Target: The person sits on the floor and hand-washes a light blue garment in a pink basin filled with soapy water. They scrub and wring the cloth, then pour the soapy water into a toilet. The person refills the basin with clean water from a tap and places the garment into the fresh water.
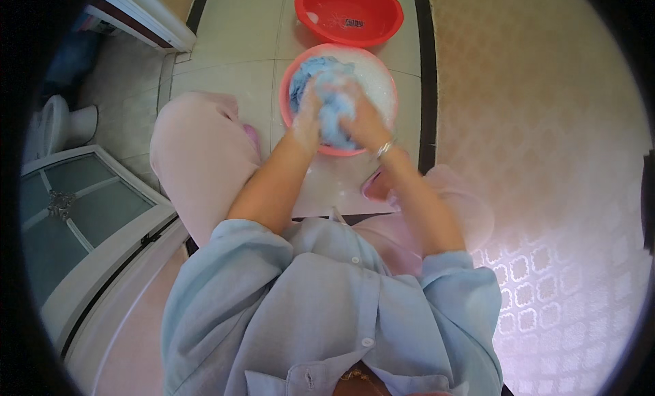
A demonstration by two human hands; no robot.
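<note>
A pink plastic basin stands on the tiled floor between my feet, holding white suds and wet light-blue cloth. Both hands are over it with a bunched, foamy part of that cloth between them. My left hand presses on the cloth from the left, its fingers partly covered by foam. From the right, my right hand grips the same bundle; motion blurs its fingers. A darker blue fold of the cloth rests against the basin's left side.
A red plastic basin with a little foam stands just beyond the pink one. To the right rises a beige patterned wall. On the left are a glass-paned door, a white door frame and a white toilet.
</note>
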